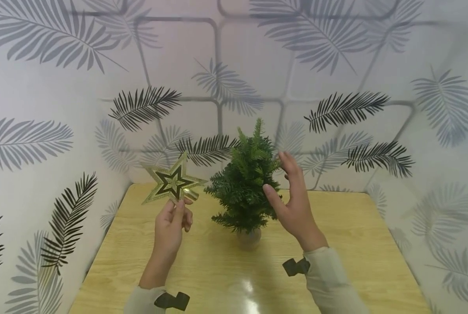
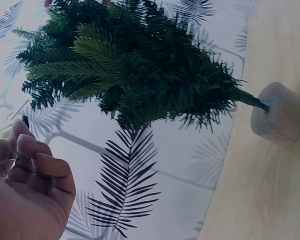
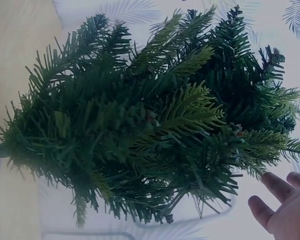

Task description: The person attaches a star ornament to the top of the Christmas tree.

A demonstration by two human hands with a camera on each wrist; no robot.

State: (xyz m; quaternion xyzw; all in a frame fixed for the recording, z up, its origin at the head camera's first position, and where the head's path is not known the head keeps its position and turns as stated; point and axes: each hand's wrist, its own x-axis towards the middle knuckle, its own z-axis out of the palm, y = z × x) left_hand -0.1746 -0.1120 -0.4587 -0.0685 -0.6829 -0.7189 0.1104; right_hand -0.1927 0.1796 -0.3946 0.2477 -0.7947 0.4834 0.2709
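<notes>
A gold glittery star tree topper (image 1: pixel 173 179) with a short shiny tube at its base is pinched by a lower point between thumb and fingers of my left hand (image 1: pixel 172 226). In the left wrist view that hand (image 2: pixel 32 185) curls its fingers, and most of the star is out of sight. To the right of the star stands a small artificial Christmas tree (image 1: pixel 249 183), upright on a round pale base (image 1: pixel 249 239). My right hand (image 1: pixel 296 205) is at the tree's right side, thumb and fingers spread, fingertips at the branches. The right wrist view shows these fingers (image 3: pixel 277 187) beside the upper branches.
The light wooden table (image 1: pixel 218 279) ends at a wall (image 1: pixel 253 65) patterned with grey and black leaves. Walls also rise at the left and right. Black straps with small blocks (image 1: pixel 172 301) sit on both wrists.
</notes>
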